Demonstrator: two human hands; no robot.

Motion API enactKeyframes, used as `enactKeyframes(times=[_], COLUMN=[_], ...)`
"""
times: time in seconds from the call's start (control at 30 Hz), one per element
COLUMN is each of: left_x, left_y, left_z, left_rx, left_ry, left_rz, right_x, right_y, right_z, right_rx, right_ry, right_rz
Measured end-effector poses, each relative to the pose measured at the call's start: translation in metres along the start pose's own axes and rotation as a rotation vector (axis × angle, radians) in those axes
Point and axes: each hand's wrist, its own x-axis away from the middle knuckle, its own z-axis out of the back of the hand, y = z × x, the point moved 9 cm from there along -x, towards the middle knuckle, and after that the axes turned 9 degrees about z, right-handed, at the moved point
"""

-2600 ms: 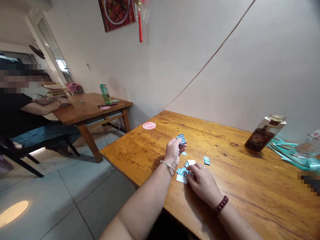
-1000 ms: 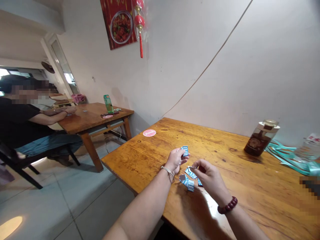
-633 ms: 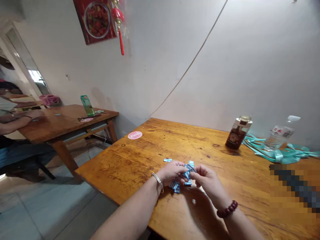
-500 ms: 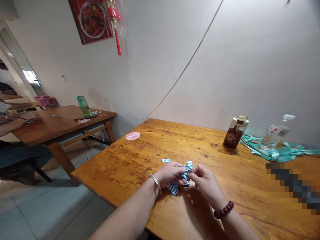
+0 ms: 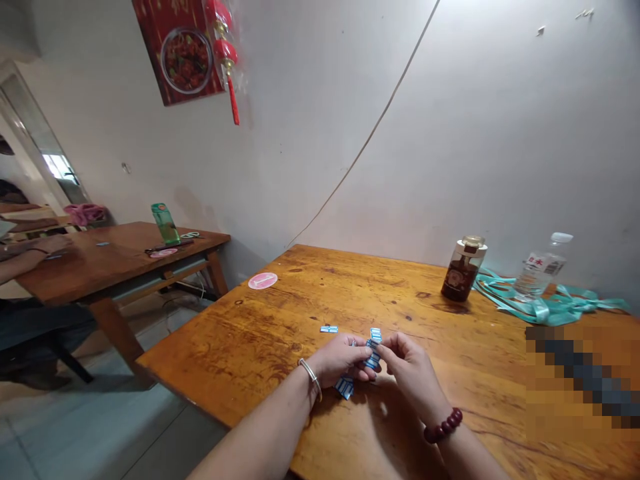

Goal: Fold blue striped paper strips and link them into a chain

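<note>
Small blue-and-white printed cards (image 5: 373, 359), perhaps labels, are pinched in my left hand (image 5: 341, 360), thumb on top. The fingertips of my right hand (image 5: 410, 363) close on the upper edge of the same cards. Below my left palm, a fan of similar cards (image 5: 345, 387) lies on the wooden table (image 5: 280, 347), partly hidden by the hand. Just beyond my fingers rests another blue-and-white card (image 5: 375, 334). A further one (image 5: 329, 329) lies flat to the left of it.
Right of my hands stand a dark-filled drink bottle (image 5: 461, 270) and a clear water bottle (image 5: 540, 270) among turquoise ribbons (image 5: 550, 308). A pink round disc (image 5: 263, 281) lies at the table's left edge. Another person's arm (image 5: 23, 263) rests on the neighbouring table (image 5: 115, 257), which holds a green bottle (image 5: 166, 225).
The view has tilted up slightly, so the scene sits lower. My hands stay together at the cards, with the right fingertips shifted slightly over them.
</note>
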Motion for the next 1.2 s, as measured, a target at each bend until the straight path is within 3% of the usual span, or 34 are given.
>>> enactKeyframes(times=[0.27, 0.47, 0.57, 0.73, 0.93, 1.03, 1.2], left_x=[0.006, 0.008, 0.007, 0.008, 0.010, 0.012, 0.018], left_y=[0.004, 0.011, 0.010, 0.009, 0.012, 0.018, 0.033], left_z=[-0.008, -0.010, -0.009, -0.005, -0.007, -0.004, 0.000], left_rx=[0.000, 0.203, 0.250, 0.275, 0.161, 0.094, -0.103], left_ry=[-0.063, -0.125, -0.130, -0.077, -0.056, 0.017, 0.182], left_rz=[-0.012, -0.024, -0.018, -0.009, -0.022, -0.089, -0.246], right_x=[-0.001, -0.002, -0.002, -0.002, 0.002, 0.002, -0.002], right_y=[-0.001, -0.009, -0.007, -0.013, -0.047, -0.043, -0.021], right_z=[-0.007, -0.004, -0.008, -0.006, 0.000, 0.005, 0.009], right_rx=[-0.062, -0.382, -0.434, -0.215, 0.180, 0.186, -0.001], right_ry=[-0.074, -0.026, -0.043, -0.063, -0.061, -0.022, 0.014], right_rz=[0.005, -0.040, -0.059, 0.029, 0.302, 0.257, 0.102])
